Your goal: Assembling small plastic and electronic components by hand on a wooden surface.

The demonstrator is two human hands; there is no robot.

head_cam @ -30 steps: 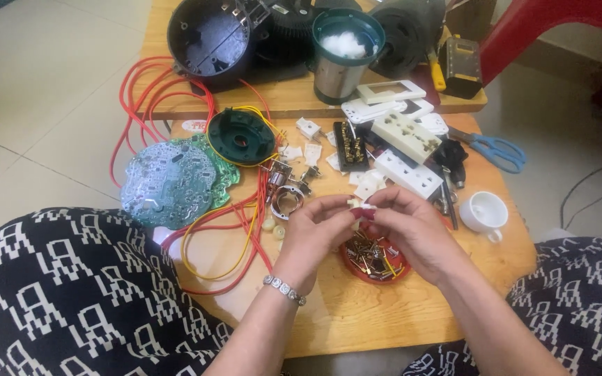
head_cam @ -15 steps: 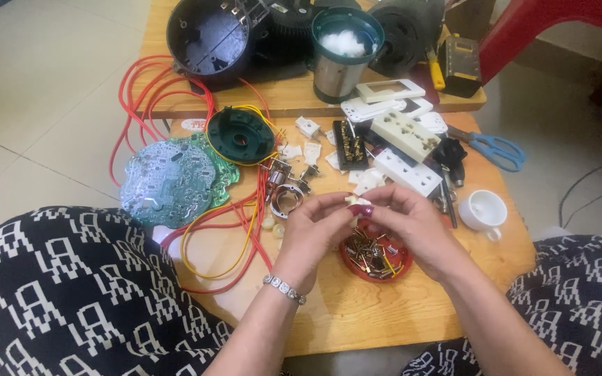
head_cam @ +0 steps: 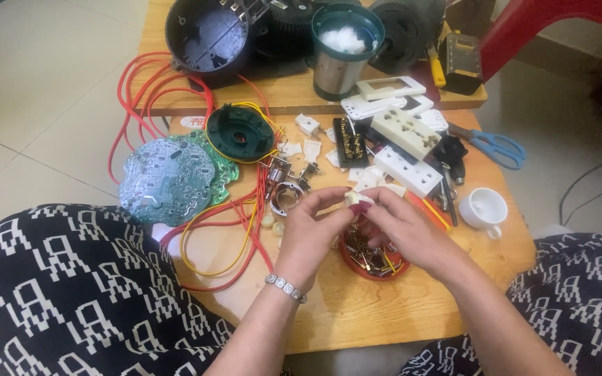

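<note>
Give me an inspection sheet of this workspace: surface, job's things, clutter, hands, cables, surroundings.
Surface: low wooden table, crowded at the back, bare wood near the front edge.
Job's things: small white part pinched between both hands; red dish of small metal parts under them.
Clutter: green circuit board, white socket strips, blue scissors, white cup, metal can with white wadding, black round housing.
Hands: left hand and right hand meet over the dish, fingertip grip on the part.
Cables: red and yellow wires looped across the table's left side.
Surroundings: tiled floor, red chair.
</note>
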